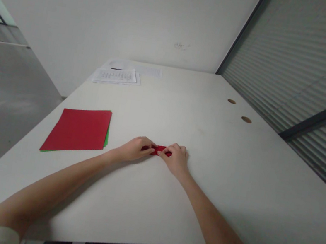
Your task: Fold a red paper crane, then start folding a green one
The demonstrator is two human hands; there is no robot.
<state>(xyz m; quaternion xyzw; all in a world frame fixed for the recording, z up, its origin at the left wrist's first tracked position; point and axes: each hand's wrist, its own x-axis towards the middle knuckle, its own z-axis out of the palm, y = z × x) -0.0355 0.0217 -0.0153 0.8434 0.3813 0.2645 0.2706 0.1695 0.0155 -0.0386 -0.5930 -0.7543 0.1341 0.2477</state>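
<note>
A small strip of folded red paper (161,148) lies on the white table between my hands. My left hand (139,148) grips its left end, thumb and fingers closed on it. At the right end, my right hand (175,158) pinches the same paper, the thumb near its front edge. Both hands rest low at the tabletop, and the fingers hide much of the paper's ends. To the left of my left hand lies a stack of square paper sheets, a red sheet (81,130) on top and a green sheet (107,137) showing along its edges.
Printed white papers (116,75) with a dark pen-like item lie at the table's far left. Two round holes are cut in the white table (171,111) at the right, near the window blinds (293,65). A wall stands behind the table. White cables hang below the front edge.
</note>
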